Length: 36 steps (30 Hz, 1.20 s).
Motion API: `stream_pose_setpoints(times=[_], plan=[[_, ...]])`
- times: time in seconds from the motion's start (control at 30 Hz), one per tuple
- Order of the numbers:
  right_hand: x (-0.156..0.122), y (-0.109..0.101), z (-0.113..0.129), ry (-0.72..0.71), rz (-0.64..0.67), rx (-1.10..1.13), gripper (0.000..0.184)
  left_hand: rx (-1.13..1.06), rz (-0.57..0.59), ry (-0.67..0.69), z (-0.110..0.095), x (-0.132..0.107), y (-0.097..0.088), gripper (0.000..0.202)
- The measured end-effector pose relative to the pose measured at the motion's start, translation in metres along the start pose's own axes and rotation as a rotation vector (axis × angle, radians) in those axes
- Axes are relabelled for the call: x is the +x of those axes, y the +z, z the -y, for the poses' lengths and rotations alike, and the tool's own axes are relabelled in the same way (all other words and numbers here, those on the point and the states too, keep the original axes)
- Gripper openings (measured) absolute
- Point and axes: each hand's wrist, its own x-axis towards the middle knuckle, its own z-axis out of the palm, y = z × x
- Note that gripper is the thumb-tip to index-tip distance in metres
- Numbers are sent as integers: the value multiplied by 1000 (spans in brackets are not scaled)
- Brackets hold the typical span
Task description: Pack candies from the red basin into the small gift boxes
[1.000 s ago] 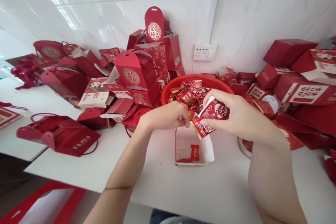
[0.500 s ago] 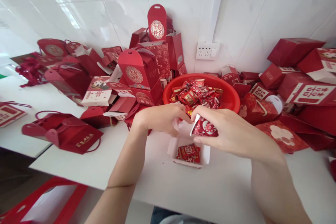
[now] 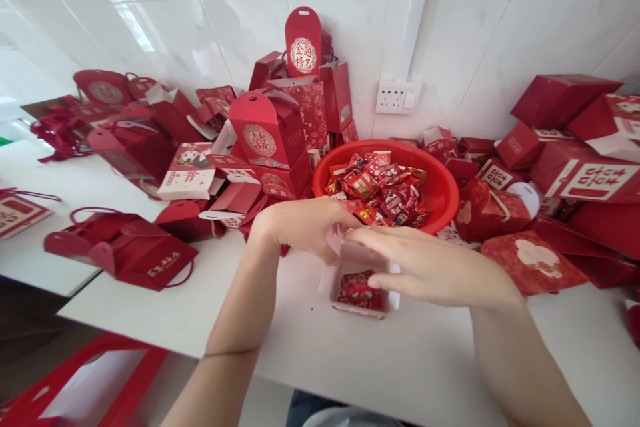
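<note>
A small pale open-topped box (image 3: 361,312) stands on the table in front of me, with red-wrapped candies (image 3: 355,285) lying in its bottom. My left hand (image 3: 313,225) grips the far left part of this box, thumb against its wall. Over the right side of the box hovers my right hand (image 3: 425,263), palm down. Its thumb is spread from the fingers and no candy shows in it. Just behind both hands sits a red plastic basket (image 3: 443,197) heaped with wrapped candies (image 3: 383,187).
Red gift boxes (image 3: 267,130) are stacked at the back left, and more boxes (image 3: 587,167) pile up at the right. A dark red box with cord handles (image 3: 135,257) lies on the white table (image 3: 300,353). A wall socket (image 3: 397,97) is behind the basket.
My right hand has let go of the red candy it held, and its fingers have opened. The candy now appears to lie in the box. My left hand keeps its grip.
</note>
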Motion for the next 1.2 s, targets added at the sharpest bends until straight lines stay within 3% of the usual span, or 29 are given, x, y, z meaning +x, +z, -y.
stream_pose_setpoints(times=[0.13, 0.3, 0.43, 0.63, 0.77, 0.93, 1.2], plan=[[-5, -5, -1, 27, -52, -77, 36, 18, -7, 7, 1, -1, 2, 39], [-27, -19, -1, -4, -144, -76, 42, 36, -12, 36, 1, -1, 4, 55], [-45, -16, -3, 50, -205, -98, 44, 64, 1, 16, -4, 0, 5, 66], [-72, 18, -11, 192, -215, -78, 33, 87, -22, 32, -12, 6, 10, 58], [-83, 54, -19, 136, -472, 43, 30, 103, -36, 49, -13, 13, 15, 59], [-80, 101, -32, 21, -722, 134, 47, 48, -40, 127, -15, 18, 23, 65], [-73, 132, -56, -103, -731, 90, 65, -112, -71, 190, -6, -6, 47, 91]])
